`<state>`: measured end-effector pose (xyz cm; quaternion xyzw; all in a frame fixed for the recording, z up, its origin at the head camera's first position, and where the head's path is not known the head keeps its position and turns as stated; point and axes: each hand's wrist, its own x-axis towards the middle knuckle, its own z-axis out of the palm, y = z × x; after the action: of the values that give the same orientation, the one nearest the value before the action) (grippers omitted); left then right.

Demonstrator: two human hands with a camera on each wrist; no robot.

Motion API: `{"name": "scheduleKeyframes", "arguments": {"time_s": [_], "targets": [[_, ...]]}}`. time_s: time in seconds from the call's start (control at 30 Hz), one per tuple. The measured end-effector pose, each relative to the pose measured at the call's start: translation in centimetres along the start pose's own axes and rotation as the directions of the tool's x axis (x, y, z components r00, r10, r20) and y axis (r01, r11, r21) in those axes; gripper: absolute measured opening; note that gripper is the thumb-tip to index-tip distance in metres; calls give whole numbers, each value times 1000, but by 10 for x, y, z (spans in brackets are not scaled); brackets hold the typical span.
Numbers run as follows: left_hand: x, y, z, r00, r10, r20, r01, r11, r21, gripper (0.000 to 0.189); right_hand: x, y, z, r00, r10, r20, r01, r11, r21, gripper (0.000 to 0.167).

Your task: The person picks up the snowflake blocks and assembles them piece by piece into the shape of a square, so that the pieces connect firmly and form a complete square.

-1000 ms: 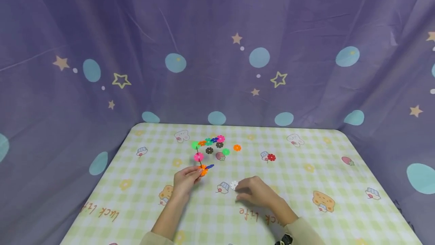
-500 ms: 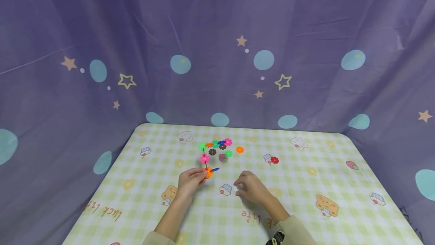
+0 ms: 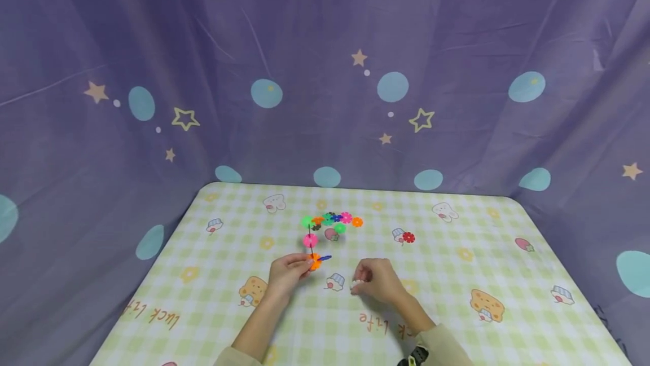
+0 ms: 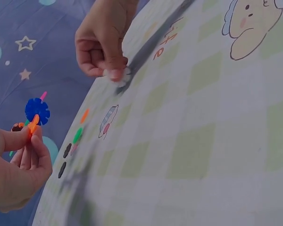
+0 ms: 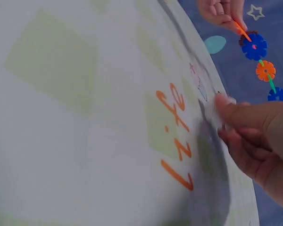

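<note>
In the head view my left hand (image 3: 288,277) pinches an orange notched plastic disc (image 3: 315,263), the near end of a chain of interlocking snowflake discs. A blue disc (image 4: 37,111) slots into this orange one, beside a pink disc (image 3: 310,240). Farther along the chain come a green disc (image 3: 307,221) and several more, up to another pink disc (image 3: 346,217). My right hand (image 3: 380,280) pinches a white snowflake disc (image 3: 357,285) between thumb and fingers, just above the table and apart from the chain. Its fingers partly cover the white disc.
Loose discs lie on the checked tablecloth (image 3: 437,264): a red disc (image 3: 408,237), an orange disc (image 4: 85,116), a green disc (image 4: 78,135) and two dark discs, one being this near dark disc (image 4: 62,170). A purple curtain (image 3: 325,123) hangs behind the table.
My right fingers have closed on the white disc, lifted it slightly and turned it edge-on. My left hand keeps its pinch while the chain shifts a little right, now overlapping a dark disc.
</note>
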<state>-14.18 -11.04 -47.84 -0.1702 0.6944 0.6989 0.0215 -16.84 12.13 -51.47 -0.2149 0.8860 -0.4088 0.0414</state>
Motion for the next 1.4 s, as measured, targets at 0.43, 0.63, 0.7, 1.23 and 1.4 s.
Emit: {"name": "scheduleKeyframes", "arguments": {"time_s": [0.43,0.63,0.7,1.23,1.4], "targets": [[-4,0,5,999,-9,45,8,999,31,24,3,-17,-6,927,374,-15,-310,791,527,19],[-7,2,7,997,-9,70,5,999,54,24,7,-29,-5,903,431,7,-324,667,671,25],[-8,2,8,996,-14,83,10,999,53,26,7,-31,-4,897,442,7,-323,646,692,26],[-11,6,9,992,4,129,-12,998,58,27,9,-37,1,899,436,35,-317,595,739,29],[-11,7,8,992,7,124,-20,995,99,24,7,-39,1,919,391,50,-309,637,706,28]]}}
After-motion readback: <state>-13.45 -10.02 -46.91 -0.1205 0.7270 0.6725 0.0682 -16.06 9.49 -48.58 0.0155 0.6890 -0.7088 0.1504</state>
